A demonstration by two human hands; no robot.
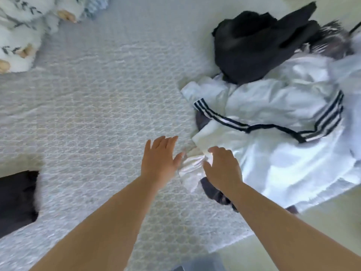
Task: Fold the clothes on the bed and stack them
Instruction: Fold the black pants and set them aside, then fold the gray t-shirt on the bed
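Both hands reach forward over the bed (pixel 93 106), which has a pale textured cover. Left hand (pixel 159 161) is palm down, fingers (pixel 166 141) straight and slightly spread, thumb touching a bunched white cloth edge (pixel 190 167). Right hand (pixel 224 169) sits just right of it on the same white bunch, fingers curled down into the fabric; whether they actually pinch it, cannot tell. Clothes pile lies on the right side of the bed: white shiny garment with dark stripes (pixel 283 133) in the middle, black garment (pixel 254 45) on its far end, grey patterned piece (pixel 332 44) far right, blurred. A dark cloth (pixel 216 192) pokes out under the white garment by the right wrist. Near left, a folded dark item (pixel 15 198) on the bed. Far left, white plush toys (pixel 21 32).
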